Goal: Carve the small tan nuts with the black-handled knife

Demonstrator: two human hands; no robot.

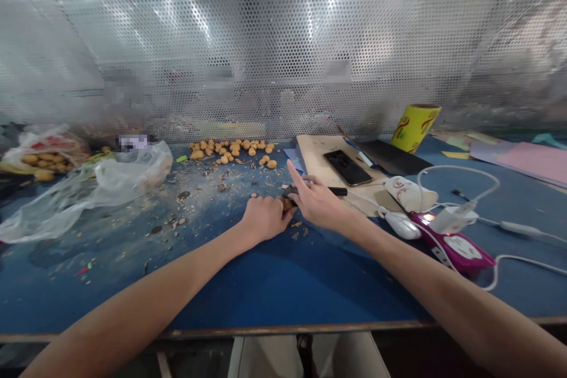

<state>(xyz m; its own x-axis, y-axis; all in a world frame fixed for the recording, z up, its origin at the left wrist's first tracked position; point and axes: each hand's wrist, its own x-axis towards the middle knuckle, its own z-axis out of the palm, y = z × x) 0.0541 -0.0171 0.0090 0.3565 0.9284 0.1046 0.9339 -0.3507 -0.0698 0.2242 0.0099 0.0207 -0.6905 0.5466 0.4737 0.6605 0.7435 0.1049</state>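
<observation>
My left hand [267,218] is closed low over the blue table, its fingertips round a small brown rounded piece [288,204] that is mostly hidden. Just right of it, my right hand [319,204] grips a black-handled tool [339,191]; the handle's end sticks out to the right and a dark part lies against the brown piece. My right index finger stretches upward, off the tool. The tool's working end is covered, so its kind does not show. Beyond my hands lies a loose group of small tan, potato-like pieces [237,147], with crumbs and shavings around.
Clear plastic bags [128,171] lie at the left, one with more tan pieces [42,165]. Cardboard [319,156] bears a black phone [348,166]. Right of it are a paper cup [410,192], a yellow roll [415,128] and a magenta power strip [456,245] with white cables. Perforated metal [283,41] stands behind.
</observation>
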